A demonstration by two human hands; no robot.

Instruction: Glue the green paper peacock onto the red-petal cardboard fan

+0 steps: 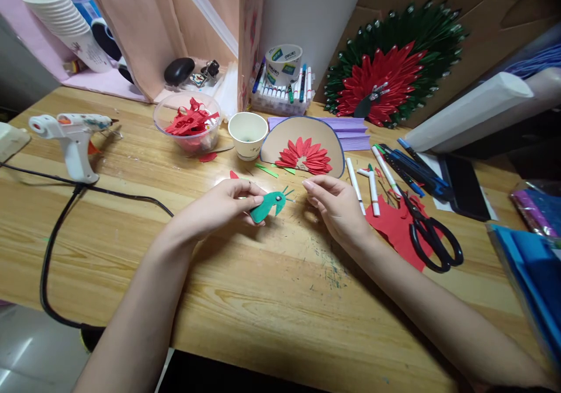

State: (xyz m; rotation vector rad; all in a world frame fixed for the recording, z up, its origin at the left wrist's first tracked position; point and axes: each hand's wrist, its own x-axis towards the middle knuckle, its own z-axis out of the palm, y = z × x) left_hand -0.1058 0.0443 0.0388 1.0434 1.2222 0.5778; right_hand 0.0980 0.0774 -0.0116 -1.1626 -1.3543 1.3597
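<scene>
My left hand (221, 204) is closed on a small green paper bird shape (268, 204) with thin crest strips at its head, held just above the wooden table (272, 299). My right hand (335, 204) hovers a little to the right of the bird, fingers curled in a loose pinch with nothing visible between them. Beyond both hands lies a tan half-round card (280, 138) carrying a fan of red paper petals (305, 156).
A glue gun (72, 135) with a black cord stands at the left. A bowl of red scraps (188, 124) and a paper cup (248, 134) sit behind. Black scissors (432, 232), red paper (392, 226), white markers (372, 185) and pens lie right. A finished red-green fan (390, 71) leans at the back.
</scene>
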